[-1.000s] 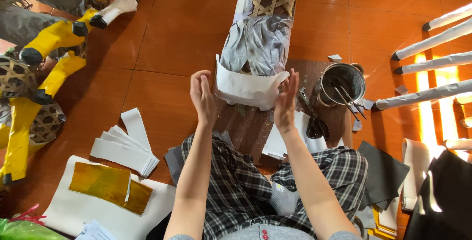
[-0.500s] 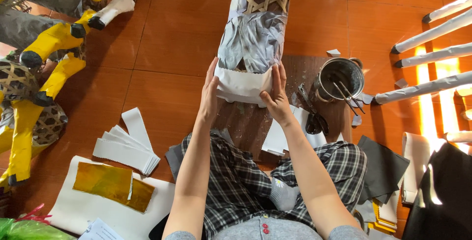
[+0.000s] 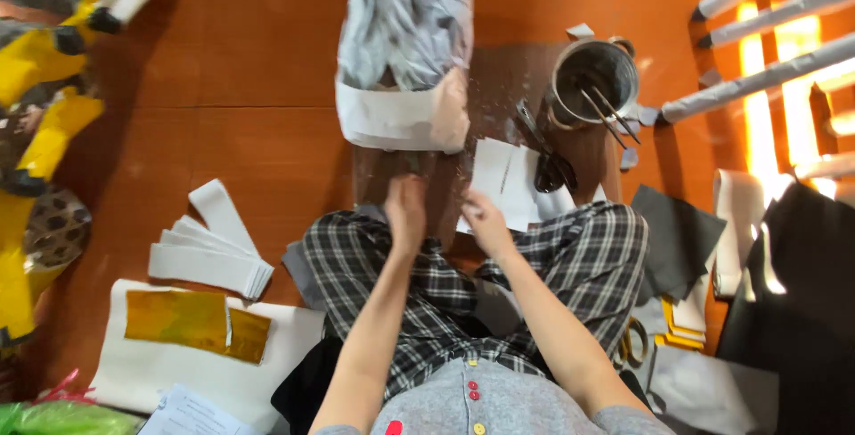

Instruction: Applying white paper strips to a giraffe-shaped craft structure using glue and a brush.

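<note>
Paper-covered frame (image 3: 405, 52) sitting far centre on the orange floor, white band around its near end, nothing touching it now. Both hands off it and pulled back toward the lap since half a second ago, when they pressed that band. Left hand (image 3: 406, 214) and right hand (image 3: 485, 223) close together above the plaid knees, empty and loosely curled as far as the blur allows. Band apparently holding by itself. Metal pot (image 3: 595, 79) with sticks off to the right, stacked white paper strips (image 3: 209, 252) near left.
</note>
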